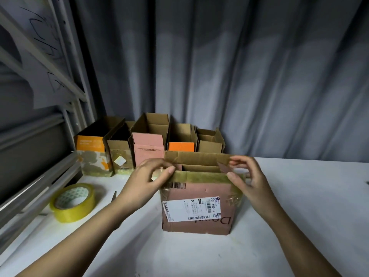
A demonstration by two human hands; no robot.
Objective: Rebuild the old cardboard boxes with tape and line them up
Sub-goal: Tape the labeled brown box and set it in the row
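A pinkish-brown cardboard box with a white shipping label stands open-topped on the white table, right in front of me. Old yellowish tape runs along its near top edge. My left hand pinches that taped edge at the box's left corner. My right hand pinches the tape at the right corner, thumb on the front face. Behind it, several open boxes stand side by side in a row against the curtain. A yellow tape roll lies at the left.
Scissors lie partly hidden behind my left forearm, right of the tape roll. A metal shelf frame borders the table's left side. A grey curtain hangs behind. The bare white table stretches to the right of the box.
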